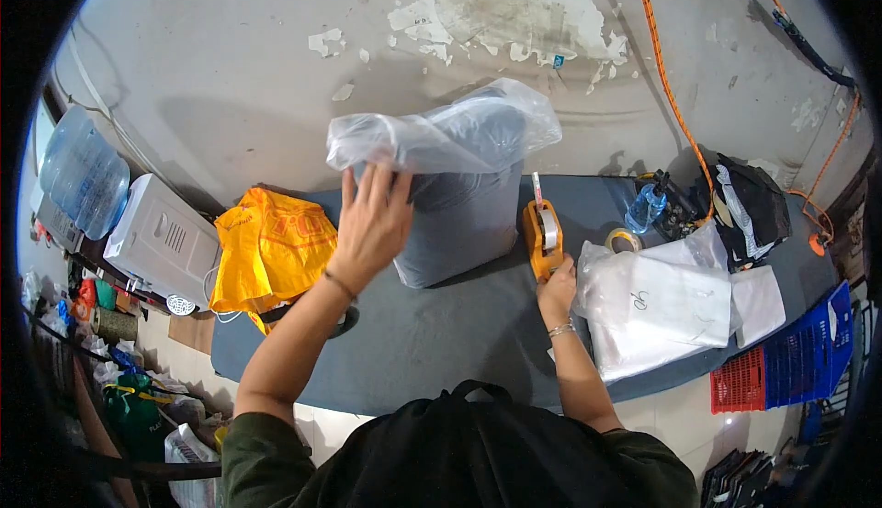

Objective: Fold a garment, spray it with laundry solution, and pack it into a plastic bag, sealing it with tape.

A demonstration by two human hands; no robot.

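Note:
A bulky plastic bag (455,225) with dark grey contents stands upright against the wall, its loose clear top folded over towards the left. My left hand (375,208) is at the left end of that top, fingers spread and blurred at the tips; whether they pinch the film cannot be told. Right of the bag, my right hand (557,287) grips the near end of an orange tape dispenser (535,232) carrying a roll of pale tape. A strip of tape sticks out from its far end. Beside my right wrist lie white packages in clear plastic (654,308).
A yellow plastic bag (275,253) lies on the left of the grey padded table (427,363). At the right are a tape roll (623,239), a blue bottle (645,208), a black bag (754,212) and a hanging orange rope (661,67). Blue and red crates (799,356) stand beyond the edge.

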